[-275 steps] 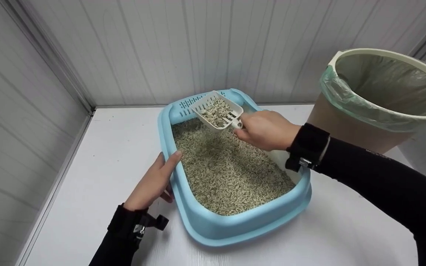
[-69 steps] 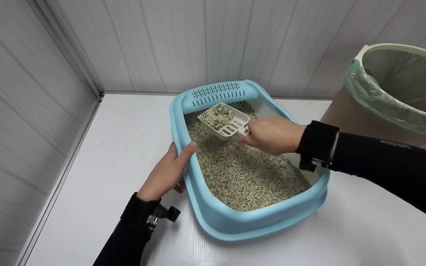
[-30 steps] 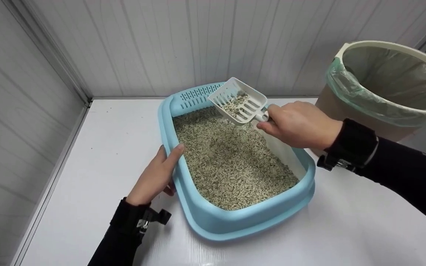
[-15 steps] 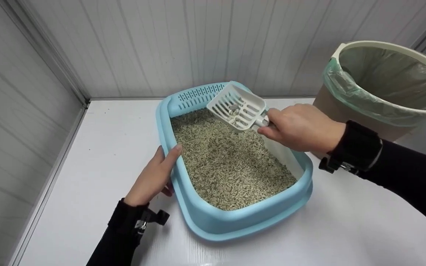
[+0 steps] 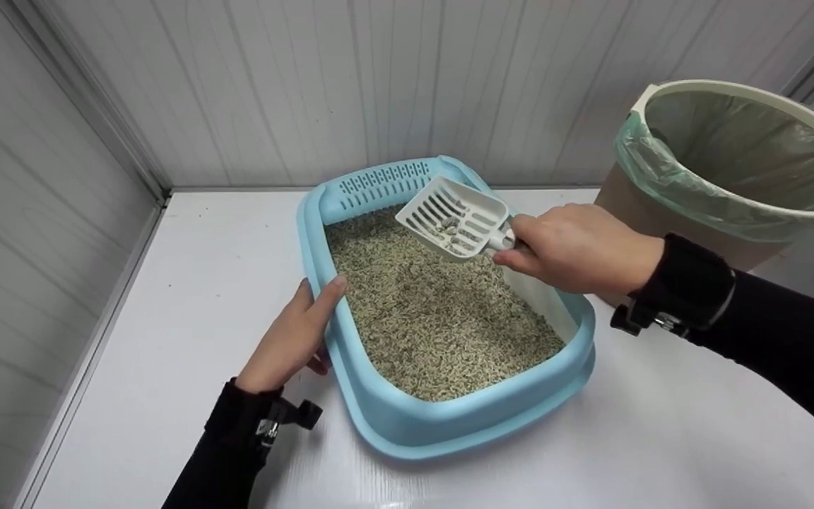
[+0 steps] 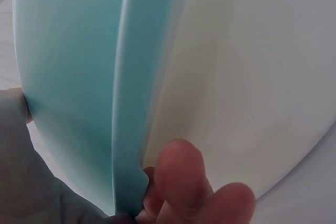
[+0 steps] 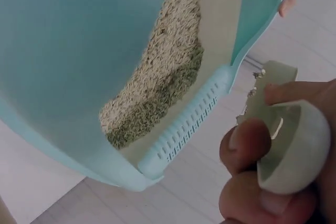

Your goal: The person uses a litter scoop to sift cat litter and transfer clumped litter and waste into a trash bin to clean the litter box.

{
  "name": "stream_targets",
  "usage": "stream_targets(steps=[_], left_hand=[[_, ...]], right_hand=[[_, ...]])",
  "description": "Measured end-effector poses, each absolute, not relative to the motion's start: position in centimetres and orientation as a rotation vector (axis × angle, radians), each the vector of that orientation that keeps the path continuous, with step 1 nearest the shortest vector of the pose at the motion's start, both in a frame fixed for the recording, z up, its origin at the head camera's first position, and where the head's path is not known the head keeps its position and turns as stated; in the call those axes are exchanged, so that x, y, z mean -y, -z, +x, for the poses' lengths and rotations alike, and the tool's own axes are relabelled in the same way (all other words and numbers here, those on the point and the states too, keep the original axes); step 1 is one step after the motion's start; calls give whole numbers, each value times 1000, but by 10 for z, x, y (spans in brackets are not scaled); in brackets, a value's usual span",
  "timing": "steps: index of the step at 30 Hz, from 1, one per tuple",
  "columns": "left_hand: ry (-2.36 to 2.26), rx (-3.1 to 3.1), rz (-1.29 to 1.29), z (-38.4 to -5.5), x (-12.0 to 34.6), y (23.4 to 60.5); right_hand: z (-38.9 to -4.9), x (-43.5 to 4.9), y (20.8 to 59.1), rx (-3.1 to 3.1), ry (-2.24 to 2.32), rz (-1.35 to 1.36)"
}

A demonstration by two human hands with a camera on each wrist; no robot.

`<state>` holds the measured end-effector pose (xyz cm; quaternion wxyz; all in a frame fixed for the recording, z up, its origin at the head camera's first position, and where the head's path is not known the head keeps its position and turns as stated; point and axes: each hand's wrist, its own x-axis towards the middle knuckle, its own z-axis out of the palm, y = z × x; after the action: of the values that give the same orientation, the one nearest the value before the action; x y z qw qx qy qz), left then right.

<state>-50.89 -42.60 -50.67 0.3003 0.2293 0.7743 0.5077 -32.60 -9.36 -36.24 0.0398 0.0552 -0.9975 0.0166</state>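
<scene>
My right hand (image 5: 580,247) grips the handle of a white slotted litter scoop (image 5: 476,218), held above the far right part of a blue litter box (image 5: 442,426). A few pale clumps lie in the scoop near its handle end. Pellet litter (image 5: 442,318) covers the floor of the box. The right wrist view shows fingers curled around the hollow scoop handle (image 7: 307,153). My left hand (image 5: 290,346) holds the box's left side, thumb over the rim. Seen in the left wrist view, fingertips (image 6: 181,174) lie below the blue rim, against the pale lower tub (image 6: 252,77).
A tan bin (image 5: 651,212) with a pale rim and a green plastic liner (image 5: 668,173) stands right of the box. Grey panelled walls (image 5: 294,85) close off the back and left. Small specks dot the white table (image 5: 216,240) left of the box.
Over the last second, most of the loose litter has left the scoop, leaving a few clumps. The scoop has come slightly lower and nearer. My left hand keeps its hold on the rim.
</scene>
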Motion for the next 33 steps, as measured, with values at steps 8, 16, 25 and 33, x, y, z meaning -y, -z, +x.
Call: stream_targets(steps=[8,16,25,33], left_hand=[[-1360,-2045,604,-509,426,508],[-1352,-2047,607,-509,425,508],[-1351,-2045,613,-510,426,508],[-1351,-2045,613,-514,429,510]], right_hand=[[-324,96,363,3076,-68,163],[-321,97,364,3074,-80,168],[-319,96,359,3076,-133,124],[-316,92,343,3053,-155,122]])
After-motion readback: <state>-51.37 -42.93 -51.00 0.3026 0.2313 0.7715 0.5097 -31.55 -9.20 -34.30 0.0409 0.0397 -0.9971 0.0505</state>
